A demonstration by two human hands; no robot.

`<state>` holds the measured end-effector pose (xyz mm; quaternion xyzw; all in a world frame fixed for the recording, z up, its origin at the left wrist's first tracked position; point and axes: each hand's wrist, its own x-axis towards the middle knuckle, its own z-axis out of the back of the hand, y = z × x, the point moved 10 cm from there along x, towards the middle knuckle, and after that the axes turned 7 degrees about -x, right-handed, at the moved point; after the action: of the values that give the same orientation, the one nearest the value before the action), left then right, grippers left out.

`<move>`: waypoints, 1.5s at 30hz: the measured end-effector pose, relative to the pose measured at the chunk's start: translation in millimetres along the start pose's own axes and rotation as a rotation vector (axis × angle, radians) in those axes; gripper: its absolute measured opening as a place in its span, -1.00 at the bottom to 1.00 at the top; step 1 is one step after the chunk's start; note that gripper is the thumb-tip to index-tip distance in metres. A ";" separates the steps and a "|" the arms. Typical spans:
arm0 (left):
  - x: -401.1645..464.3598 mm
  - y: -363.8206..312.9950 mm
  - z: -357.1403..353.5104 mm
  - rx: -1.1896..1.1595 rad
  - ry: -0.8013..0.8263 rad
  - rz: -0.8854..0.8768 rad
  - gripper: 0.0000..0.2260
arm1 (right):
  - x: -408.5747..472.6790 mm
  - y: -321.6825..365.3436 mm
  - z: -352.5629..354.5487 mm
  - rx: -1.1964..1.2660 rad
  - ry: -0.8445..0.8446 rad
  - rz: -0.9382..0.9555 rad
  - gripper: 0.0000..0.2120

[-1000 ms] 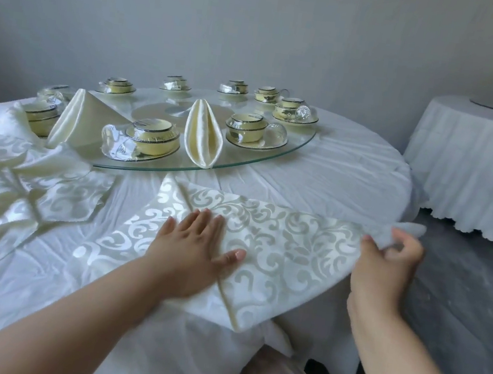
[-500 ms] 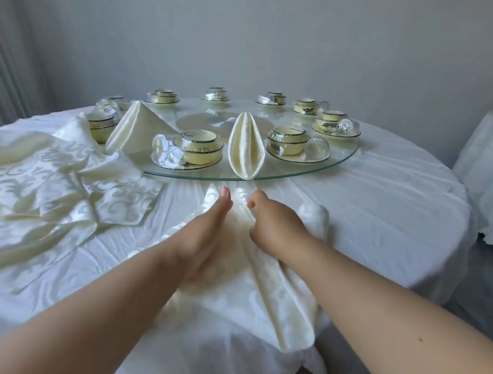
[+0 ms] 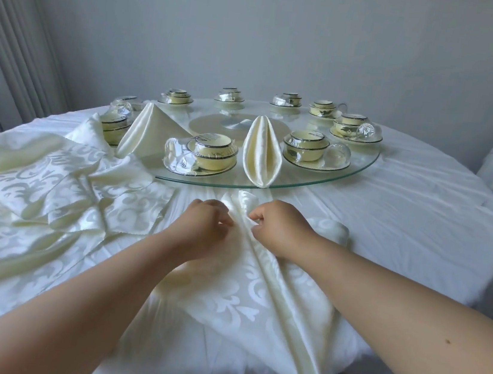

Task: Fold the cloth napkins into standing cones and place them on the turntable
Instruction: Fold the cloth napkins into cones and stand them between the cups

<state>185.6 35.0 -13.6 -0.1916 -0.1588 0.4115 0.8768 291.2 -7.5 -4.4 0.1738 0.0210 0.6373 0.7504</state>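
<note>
Pinching the cream damask cloth napkin (image 3: 259,295) with my left hand (image 3: 206,228) and right hand (image 3: 280,229), I am risking the slippery centre folds springing open on the desk (image 3: 406,226).

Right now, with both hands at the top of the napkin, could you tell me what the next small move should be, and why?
Probably press both edges flat along the centre seam. The left hand and right hand pinch the napkin near its top corner, where its two sides meet at the middle, but the tip curls up loosely. Two folded napkins already stand on the turntable.
</note>
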 end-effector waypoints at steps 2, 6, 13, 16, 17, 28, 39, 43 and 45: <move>3.9 0.1 0.4 0.034 0.000 -0.049 -0.73 | 3.0 2.2 -7.7 0.021 0.011 0.029 -0.62; 10.1 1.0 4.0 0.006 -0.030 -0.080 -0.80 | 7.5 -4.3 -19.0 0.079 0.066 0.023 -0.70; 16.0 -4.0 6.0 0.059 -0.021 -0.126 -0.63 | 7.2 -4.6 -25.1 0.106 0.172 0.060 -0.75; 16.7 -7.0 0.6 0.126 0.026 -0.156 -0.55 | 5.2 -4.1 -26.4 0.034 0.195 0.069 -0.75; 17.6 -7.6 -2.3 0.145 0.049 -0.165 -0.54 | 3.3 -1.6 -25.9 0.004 0.203 0.083 -0.71; 22.6 -10.8 -8.5 0.067 0.072 -0.163 -0.67 | -94.1 2.6 -35.3 -0.312 0.405 0.326 -0.13; 15.8 -11.0 -10.2 0.175 -0.004 -0.196 -0.56 | -162.2 -0.5 3.6 -0.154 0.601 0.361 0.07; 15.5 -8.9 -10.4 0.172 -0.017 -0.189 -0.58 | -107.8 17.0 53.7 -0.012 0.192 0.357 0.05; 16.0 -7.2 -11.6 0.185 -0.004 -0.188 -0.58 | -96.4 41.1 34.9 -0.001 0.201 0.511 -0.04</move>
<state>205.2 40.9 -18.5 -0.0931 -0.1393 0.3409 0.9251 243.0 -103.3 21.8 0.1088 0.0505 0.8200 0.5597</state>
